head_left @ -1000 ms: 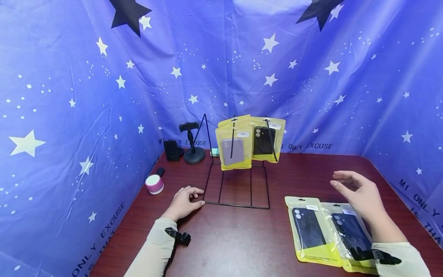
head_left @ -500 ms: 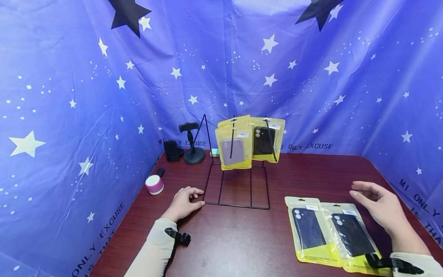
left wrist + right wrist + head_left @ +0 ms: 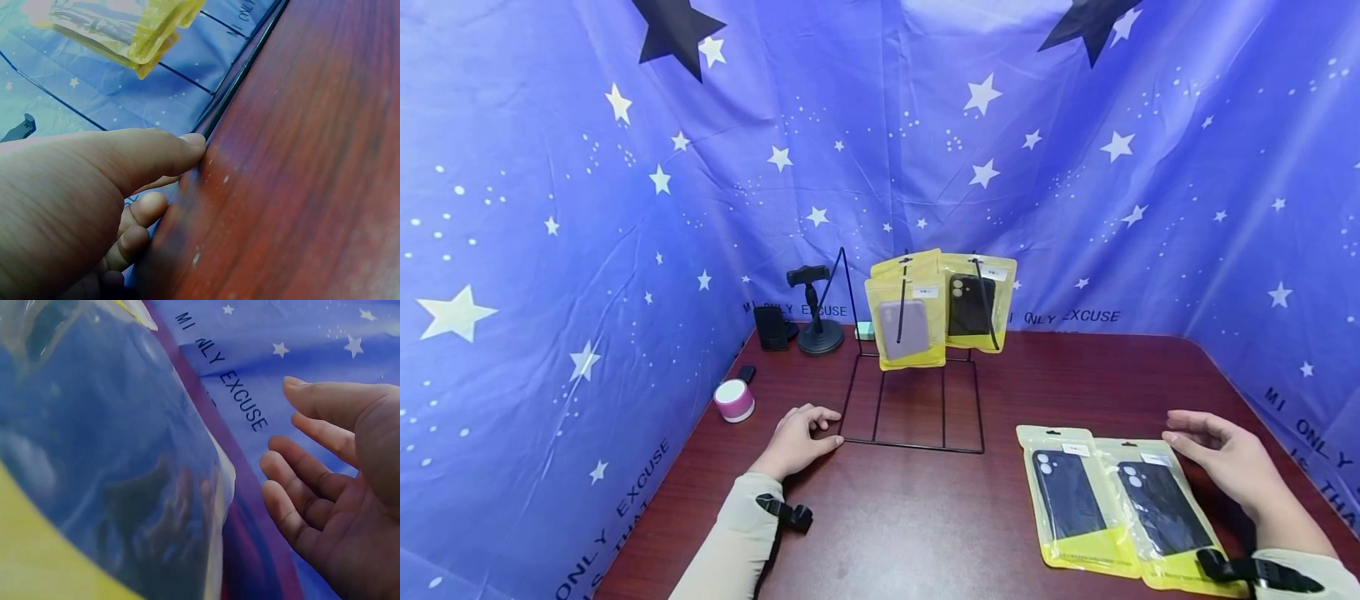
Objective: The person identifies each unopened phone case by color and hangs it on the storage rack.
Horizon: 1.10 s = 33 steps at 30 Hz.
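Note:
My left hand rests on the dark red table, fingers loosely curled, holding nothing. Its thumb touches the front left corner of the black wire rack. Two yellow packets with phone cases hang on the rack: a grey case and a black case. Two more yellow packets with dark cases lie flat at the front right, one partly under the other. My right hand is open, palm turned left, just right of the right packet and not touching it.
A pink and white cylinder stands at the table's left edge, near a small black item. A black phone stand and a black box sit at the back left. Blue star-print cloth walls in the table.
My right hand has moved right and down, from above the right packet to low beside it. The left hand and the packets have not moved.

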Each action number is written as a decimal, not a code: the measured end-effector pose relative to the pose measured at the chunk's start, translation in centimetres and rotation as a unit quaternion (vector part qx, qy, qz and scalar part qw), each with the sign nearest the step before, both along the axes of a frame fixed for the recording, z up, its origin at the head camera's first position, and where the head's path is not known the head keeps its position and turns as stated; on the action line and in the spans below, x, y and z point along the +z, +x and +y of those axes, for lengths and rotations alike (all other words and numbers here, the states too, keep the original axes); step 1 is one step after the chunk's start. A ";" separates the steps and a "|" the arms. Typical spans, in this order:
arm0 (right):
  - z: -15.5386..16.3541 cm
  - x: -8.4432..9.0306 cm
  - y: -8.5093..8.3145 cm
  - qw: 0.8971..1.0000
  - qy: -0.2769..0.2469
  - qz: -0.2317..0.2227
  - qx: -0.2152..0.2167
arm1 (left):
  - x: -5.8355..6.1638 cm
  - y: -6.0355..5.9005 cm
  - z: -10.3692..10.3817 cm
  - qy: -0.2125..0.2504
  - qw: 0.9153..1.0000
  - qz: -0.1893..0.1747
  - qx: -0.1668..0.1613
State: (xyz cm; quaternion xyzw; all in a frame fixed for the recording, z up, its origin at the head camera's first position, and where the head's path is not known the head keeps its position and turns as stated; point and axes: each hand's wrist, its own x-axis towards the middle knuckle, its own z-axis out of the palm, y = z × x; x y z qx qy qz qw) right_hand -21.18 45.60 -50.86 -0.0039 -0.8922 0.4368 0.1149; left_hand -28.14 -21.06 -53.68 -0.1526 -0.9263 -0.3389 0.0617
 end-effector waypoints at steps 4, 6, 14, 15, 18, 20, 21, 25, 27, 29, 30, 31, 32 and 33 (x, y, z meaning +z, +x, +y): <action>0.3 -0.5 0.0 1.000 0.020 -0.017 -0.002 | 0.0 0.0 0.0 -0.001 1.000 -0.002 0.000; 0.4 -0.7 0.0 0.999 0.032 -0.023 -0.004 | 0.1 0.0 -0.1 -0.002 1.000 -0.003 0.001; 0.5 -1.3 0.2 0.999 0.039 -0.017 0.005 | 0.1 0.0 0.0 -0.002 1.000 -0.002 0.000; 0.5 -1.3 0.1 0.999 0.042 -0.016 0.004 | 0.1 0.0 0.0 -0.003 1.000 -0.001 0.000; 0.5 -1.5 0.1 0.998 0.057 -0.022 -0.004 | 0.1 -0.1 0.0 -0.003 1.000 0.001 0.000; 0.5 -1.6 0.0 0.997 0.068 -0.029 -0.012 | 0.2 0.0 0.1 -0.002 1.000 0.000 -0.001; 0.5 -1.7 -0.1 0.997 0.070 -0.032 -0.016 | 0.2 0.0 0.1 -0.002 1.000 0.000 -0.002; 0.3 -1.7 -0.2 0.996 0.074 -0.042 -0.022 | 0.2 0.0 0.1 -0.002 1.000 0.002 -0.002; 0.2 -1.6 -0.2 0.996 0.076 -0.042 -0.021 | 0.2 -0.1 0.0 -0.002 1.000 0.002 -0.002; 0.1 -1.5 -0.1 0.996 0.083 -0.043 -0.016 | 0.2 -0.1 0.1 -0.001 1.000 0.000 -0.002; 0.1 -1.5 -0.1 0.995 0.087 -0.044 -0.014 | 0.3 0.0 0.1 0.000 1.000 -0.001 -0.003; 0.1 -1.4 -0.1 0.995 0.092 -0.046 -0.013 | 0.3 0.0 0.1 0.000 1.000 -0.003 -0.003; 0.1 -1.4 -0.1 0.994 0.097 -0.047 -0.012 | 0.4 0.0 0.1 0.001 1.000 -0.004 -0.003; 0.1 -1.3 -0.2 0.994 0.102 -0.048 -0.010 | 0.5 0.1 0.1 0.001 1.000 -0.006 -0.003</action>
